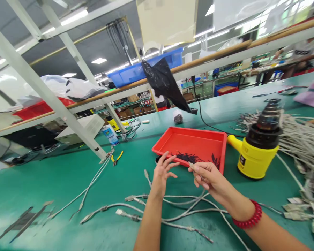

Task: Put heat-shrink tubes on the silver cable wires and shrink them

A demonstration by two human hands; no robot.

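My right hand, with a red coiled band at the wrist, pinches the pale connector end of a cable over the near edge of a red tray. Beside it my left hand is raised with its fingers spread and nothing in them. Short black tube pieces lie in the tray's near part. Several grey cables with connectors cross the green table below my hands. Part of the held cable is hidden behind my right hand.
A yellow heat gun stands nozzle-up right of the tray, before a large pile of cables. Yellow-handled cutters and a blue spray can are at left. A black bag hangs from the shelf.
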